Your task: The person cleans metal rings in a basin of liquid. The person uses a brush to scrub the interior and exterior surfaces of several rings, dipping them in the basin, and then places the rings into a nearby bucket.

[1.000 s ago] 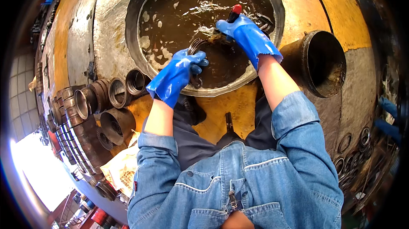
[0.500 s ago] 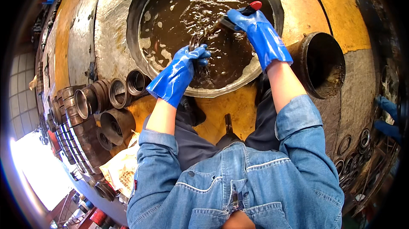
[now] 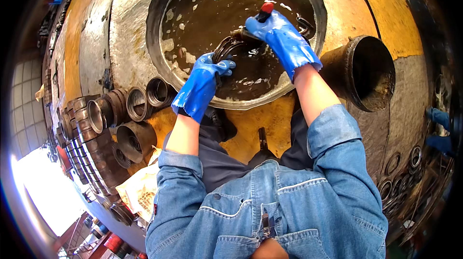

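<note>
A wide dark basin of murky brown liquid stands before me. My left hand, in a blue rubber glove, is closed around a dark, wet metal ring just over the liquid. It looks ridged, or like several rings together. My right hand, gloved alike, grips a tool with a black handle and red end; its working end is mostly hidden behind the glove, close to the ring's far right side. Another dark curved piece shows beyond my right glove, at the basin's right wall.
Dark metal rings and sleeves line up left of the basin. A large open cylinder lies on its side at right. More rings lie lower right. A printed bag sits by my left elbow. Blue gloves show at the far right.
My right hand has moved left and slightly nearer, bringing the tool in against the ring. The ring shows more clearly above the liquid, and the splashing at the centre has calmed.
</note>
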{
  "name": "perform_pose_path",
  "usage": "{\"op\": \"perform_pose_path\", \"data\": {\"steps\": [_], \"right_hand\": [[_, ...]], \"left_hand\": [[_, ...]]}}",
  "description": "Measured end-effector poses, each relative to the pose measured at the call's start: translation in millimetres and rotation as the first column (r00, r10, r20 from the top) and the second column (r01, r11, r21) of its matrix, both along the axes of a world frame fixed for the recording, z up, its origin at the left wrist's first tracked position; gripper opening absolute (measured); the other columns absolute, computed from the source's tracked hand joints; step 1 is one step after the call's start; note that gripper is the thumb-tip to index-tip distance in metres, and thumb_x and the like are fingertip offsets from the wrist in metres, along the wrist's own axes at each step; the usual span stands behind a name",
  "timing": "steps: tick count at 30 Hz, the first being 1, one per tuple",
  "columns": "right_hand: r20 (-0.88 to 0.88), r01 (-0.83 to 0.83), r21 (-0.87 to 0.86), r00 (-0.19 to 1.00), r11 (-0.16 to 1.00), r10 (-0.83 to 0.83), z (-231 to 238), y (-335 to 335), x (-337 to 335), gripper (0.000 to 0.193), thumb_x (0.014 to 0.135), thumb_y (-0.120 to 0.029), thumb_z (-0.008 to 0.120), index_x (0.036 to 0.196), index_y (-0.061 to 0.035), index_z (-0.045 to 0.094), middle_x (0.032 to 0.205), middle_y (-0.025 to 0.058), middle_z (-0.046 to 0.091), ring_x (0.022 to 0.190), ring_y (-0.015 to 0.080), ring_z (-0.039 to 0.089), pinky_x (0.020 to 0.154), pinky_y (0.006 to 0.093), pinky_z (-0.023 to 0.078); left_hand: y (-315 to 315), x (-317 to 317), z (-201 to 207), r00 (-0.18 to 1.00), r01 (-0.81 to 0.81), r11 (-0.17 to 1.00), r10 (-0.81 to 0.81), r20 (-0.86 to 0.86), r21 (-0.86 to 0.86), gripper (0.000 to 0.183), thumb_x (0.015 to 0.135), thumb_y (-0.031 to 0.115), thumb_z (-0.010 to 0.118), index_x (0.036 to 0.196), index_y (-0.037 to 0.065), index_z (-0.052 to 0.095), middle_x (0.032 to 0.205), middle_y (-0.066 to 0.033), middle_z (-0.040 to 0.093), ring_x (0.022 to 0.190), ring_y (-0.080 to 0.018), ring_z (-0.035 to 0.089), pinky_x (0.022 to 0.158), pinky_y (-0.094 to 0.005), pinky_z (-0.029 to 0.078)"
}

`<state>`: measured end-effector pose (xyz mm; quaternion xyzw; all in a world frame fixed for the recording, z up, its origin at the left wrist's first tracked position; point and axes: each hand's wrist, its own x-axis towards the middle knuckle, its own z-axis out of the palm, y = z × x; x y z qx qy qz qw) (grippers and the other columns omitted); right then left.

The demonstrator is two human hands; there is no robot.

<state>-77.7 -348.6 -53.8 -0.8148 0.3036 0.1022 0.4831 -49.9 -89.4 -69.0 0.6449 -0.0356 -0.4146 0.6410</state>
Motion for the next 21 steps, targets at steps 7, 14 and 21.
{"op": "perform_pose_path", "data": {"steps": [7,14,21], "right_hand": [[0.026,-0.316,0.009,0.949,0.949,0.315,21.2,38.6,12.2,0.039,0.083,-0.045,0.072,0.098,-0.0099,0.08,0.092,0.0127,0.077,0.082,0.0226,0.071,0.081,0.0359,0.056],[-0.096,0.086,-0.053,0.991,0.995,-0.09,-4.4,2.4,-0.6,0.043,0.085,-0.042,0.072,0.105,-0.005,0.079,0.102,0.0208,0.078,0.097,0.0318,0.077,0.091,0.0416,0.057],[0.034,0.289,-0.011,0.957,0.957,-0.288,35.8,-14.4,-31.4,0.054,0.088,-0.05,0.074,0.104,0.0011,0.075,0.093,0.0148,0.074,0.087,0.0242,0.067,0.082,0.0406,0.053]], "left_hand": [[7.5,4.6,-6.9,0.997,0.073,0.997,-0.074,-0.03,-0.038,0.032,0.099,0.007,0.067,0.129,-0.003,0.07,0.108,-0.0106,0.077,0.094,-0.0169,0.071,0.086,-0.0302,0.057],[-9.6,1.2,0.8,0.992,0.004,0.999,0.003,-0.128,0.051,0.035,0.099,0.01,0.073,0.13,-0.005,0.067,0.102,-0.0124,0.077,0.084,-0.0184,0.072,0.075,-0.0281,0.058],[-30.0,-2.8,-4.6,0.976,-0.023,0.999,0.015,-0.219,-0.032,0.034,0.101,0.016,0.075,0.126,-0.007,0.069,0.097,-0.0121,0.076,0.077,-0.0157,0.069,0.071,-0.0275,0.056]]}}
